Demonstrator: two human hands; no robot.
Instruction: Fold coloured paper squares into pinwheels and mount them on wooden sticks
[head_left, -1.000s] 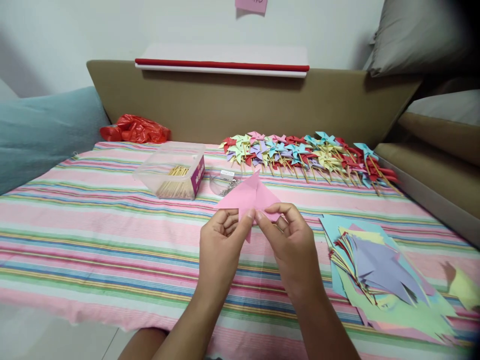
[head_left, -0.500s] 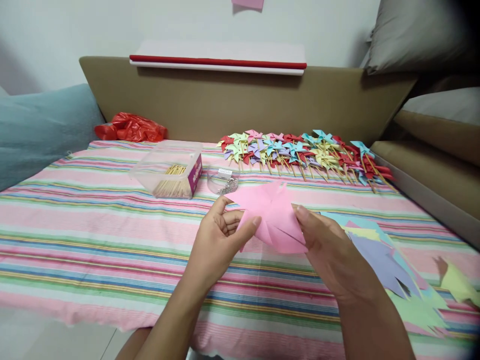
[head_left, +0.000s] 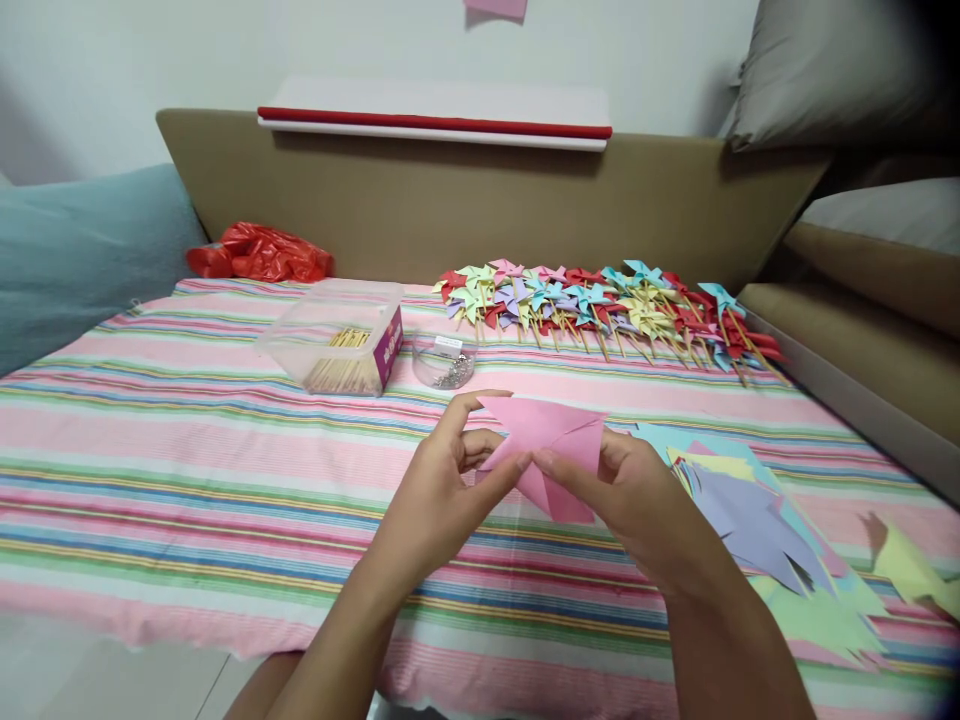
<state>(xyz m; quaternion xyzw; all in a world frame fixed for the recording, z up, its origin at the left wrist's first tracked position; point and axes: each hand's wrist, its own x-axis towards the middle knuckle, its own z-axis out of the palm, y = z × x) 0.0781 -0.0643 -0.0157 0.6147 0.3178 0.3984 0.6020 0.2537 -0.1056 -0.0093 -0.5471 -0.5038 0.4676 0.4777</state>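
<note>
Both hands hold a pink cut paper square [head_left: 551, 440] above the striped cloth [head_left: 187, 440]. My left hand [head_left: 442, 490] pinches its left side between thumb and fingers, with the index finger raised over the top edge. My right hand [head_left: 637, 500] pinches the paper's centre from the right, thumb tip meeting the left thumb. One flap hangs down below the pinch. Beside my right wrist lies a stack of cut coloured papers [head_left: 757, 510].
A row of finished paper pinwheels on sticks [head_left: 607, 305] lies at the back. A clear box of wooden sticks [head_left: 341, 345] and a small clear tub of pins [head_left: 444, 362] stand left of centre. A red plastic bag [head_left: 259, 252] is at the back left. Sofa cushions border the right.
The paper went from a folded peak to spread flat, and now has flaps gathered toward the centre. My right hand swung out to the right, then came back to pinch the middle.
</note>
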